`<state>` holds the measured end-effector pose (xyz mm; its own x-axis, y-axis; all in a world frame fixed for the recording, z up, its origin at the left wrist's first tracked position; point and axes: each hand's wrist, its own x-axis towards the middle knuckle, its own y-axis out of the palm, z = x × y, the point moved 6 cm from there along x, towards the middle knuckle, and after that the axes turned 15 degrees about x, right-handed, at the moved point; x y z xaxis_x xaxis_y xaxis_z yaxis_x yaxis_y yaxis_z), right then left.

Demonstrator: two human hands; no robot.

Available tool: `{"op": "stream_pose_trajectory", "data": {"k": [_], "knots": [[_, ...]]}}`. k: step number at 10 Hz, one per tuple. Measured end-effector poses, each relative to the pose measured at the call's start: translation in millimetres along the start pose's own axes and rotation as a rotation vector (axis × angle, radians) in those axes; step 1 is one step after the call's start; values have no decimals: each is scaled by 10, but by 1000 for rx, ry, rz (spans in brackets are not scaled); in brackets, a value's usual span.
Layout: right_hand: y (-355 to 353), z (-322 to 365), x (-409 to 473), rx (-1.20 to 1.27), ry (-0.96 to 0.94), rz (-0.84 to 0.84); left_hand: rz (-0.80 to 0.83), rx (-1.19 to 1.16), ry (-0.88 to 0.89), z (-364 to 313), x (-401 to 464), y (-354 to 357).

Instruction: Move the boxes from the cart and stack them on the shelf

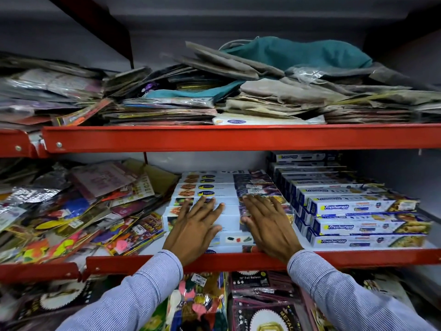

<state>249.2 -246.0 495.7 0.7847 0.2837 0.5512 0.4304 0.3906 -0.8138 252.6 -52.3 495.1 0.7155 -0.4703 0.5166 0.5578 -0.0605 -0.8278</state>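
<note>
a: both hands flat on the white boxes [210, 206], middle shelf [238, 258], near the front edge. left hand [194, 231] on the left part, right hand [268, 226] on the right part.

b: fingers?

a: spread and released on both hands, palms down, pressing on the top of the stack. nothing grasped.

b: where do the boxes sit?

a: centre of the shelf, long sides running along the front edge, stepped rows going back. blue boxes [358, 211] just beside them toward the right end. loose packets [83, 211] heaped toward the left end.

b: step?

a: looks like squaring up or pushing the stack into place after setting a box down. my read only.

b: cart?

a: not in view. can't tell how many boxes are left.

b: next move?

a: likely lift both hands clear without dragging the top box, then turn to the cart for another. front box sits close to the shelf lip, so a nudge toward the back may be needed.
</note>
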Motion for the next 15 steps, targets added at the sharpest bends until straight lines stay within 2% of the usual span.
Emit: {"op": "stream_pose_trajectory", "data": {"k": [2,6,8,10,12,14,15], "knots": [[51,-80,-31,-75,-45,44,2,155,-44,94,-89,111],[-20,-147,-48,-23,-55,19,-17,115,-51,-72,44,98],[14,-121,-62,-49,-47,-17,-126,147,-16,-118,0,118],[175,-113,-92,-166,-129,12,-188,303,-14,-39,-24,249],[244,-151,-65,-232,-165,-30,-196,373,3,-17,-1,311],[216,-122,-89,-192,-159,-113,-206,388,-13,-21,-13,317],[142,10,-41,-146,-96,-149,-215,356,-33,-34,-26,231]]}}
